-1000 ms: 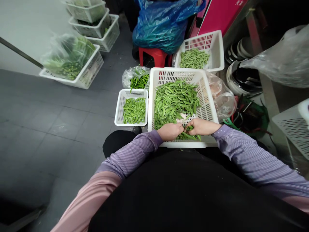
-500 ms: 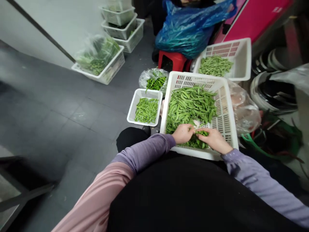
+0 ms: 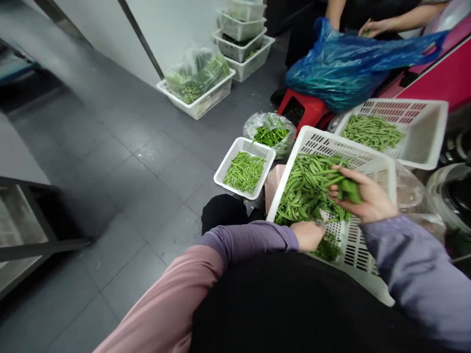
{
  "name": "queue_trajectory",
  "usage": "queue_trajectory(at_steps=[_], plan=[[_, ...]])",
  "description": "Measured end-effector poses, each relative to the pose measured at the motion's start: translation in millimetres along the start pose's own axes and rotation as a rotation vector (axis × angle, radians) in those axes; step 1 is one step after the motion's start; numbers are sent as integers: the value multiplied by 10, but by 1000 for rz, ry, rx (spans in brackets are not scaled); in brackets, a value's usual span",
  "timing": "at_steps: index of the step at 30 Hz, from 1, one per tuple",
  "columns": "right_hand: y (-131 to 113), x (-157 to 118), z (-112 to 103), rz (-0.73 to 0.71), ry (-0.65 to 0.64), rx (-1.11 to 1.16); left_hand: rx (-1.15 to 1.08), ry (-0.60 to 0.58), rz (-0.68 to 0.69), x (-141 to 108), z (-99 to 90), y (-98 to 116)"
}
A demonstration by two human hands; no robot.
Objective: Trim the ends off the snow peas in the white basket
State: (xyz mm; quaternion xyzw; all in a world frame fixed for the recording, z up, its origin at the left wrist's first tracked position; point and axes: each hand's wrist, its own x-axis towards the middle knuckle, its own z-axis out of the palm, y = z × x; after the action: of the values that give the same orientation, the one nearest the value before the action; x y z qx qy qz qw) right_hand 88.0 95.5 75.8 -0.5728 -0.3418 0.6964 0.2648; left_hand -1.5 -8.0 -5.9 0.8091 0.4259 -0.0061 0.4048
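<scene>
Dark grey tiles covered the floor point(image 3: 121, 196), and a pale wall point(image 3: 184, 24) stood behind, where white crates point(image 3: 241, 44) were stacked one on another. In the head view, a separate white crate point(image 3: 213, 103) near that stack bore a clear bag of leafy greens point(image 3: 198, 73). Farther right, a blue plastic bag point(image 3: 338, 68) rested on a red stool point(image 3: 305, 110), with a co-worker's hand point(image 3: 373, 28) behind it.

Before the person stood a large white basket point(image 3: 362, 245), slightly tilted in the picture, with a heap of green pods point(image 3: 305, 189) lying mostly in its left part. The right hand point(image 3: 362, 193) was over the basket, its fingers curled around a few loose pods point(image 3: 349, 190) whose ends stuck out toward the heap. The left hand point(image 3: 308, 235) was low at the basket's near side, fingers bent inward; whether it gripped anything could not be told. Just beside it lay some green scraps point(image 3: 328, 249).

To the left, a small white basket point(image 3: 266, 172) on the floor contained more pods point(image 3: 245, 172), and just behind it sat an open clear bag of green peppers point(image 3: 270, 136). Beyond the large basket, another white basket point(image 3: 427, 132) held slender green beans point(image 3: 373, 133).
</scene>
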Motion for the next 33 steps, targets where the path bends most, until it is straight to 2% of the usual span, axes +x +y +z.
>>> queue_trajectory(at_steps=[2,3,6,9,11,14,16,18,20,21,22,24,27,30,33], plan=[[0,317,431,59,-152,-105,-39,-10,-8,12,-33,13],[12,487,629,108,-186,-126,-57,-25,-9,17,-40,13],[28,922,1088,224,-196,-168,-96,-40,-23,3,-46,-4],[-18,1114,1306,205,-186,-302,-153,-42,-48,-33,-78,-27],[-63,1088,1304,104,-118,-349,-192,-63,-57,-34,-120,-36],[-97,876,1047,-110,-103,-285,-286,-34,-77,15,-171,-43],[-50,653,704,-259,-120,-249,-458,39,-130,58,-180,-41],[93,379,281,-384,0,-263,-665,109,-174,89,-168,-34],[342,78,-116,-418,224,-258,-877,183,-161,112,-144,-26],[497,-67,-271,-373,300,-238,-1000,227,-152,125,-128,-21],[660,-197,-387,-295,321,-213,-1098,241,-142,141,-109,-13],[972,-394,-503,-135,212,-161,-1181,202,-124,176,-61,16],[1283,-531,-514,-146,200,-32,-1114,123,-89,225,33,84],[1378,-562,-551,-156,269,49,-1043,88,-88,246,107,133],[1361,-565,-659,-148,352,109,-946,16,-95,225,128,132]])
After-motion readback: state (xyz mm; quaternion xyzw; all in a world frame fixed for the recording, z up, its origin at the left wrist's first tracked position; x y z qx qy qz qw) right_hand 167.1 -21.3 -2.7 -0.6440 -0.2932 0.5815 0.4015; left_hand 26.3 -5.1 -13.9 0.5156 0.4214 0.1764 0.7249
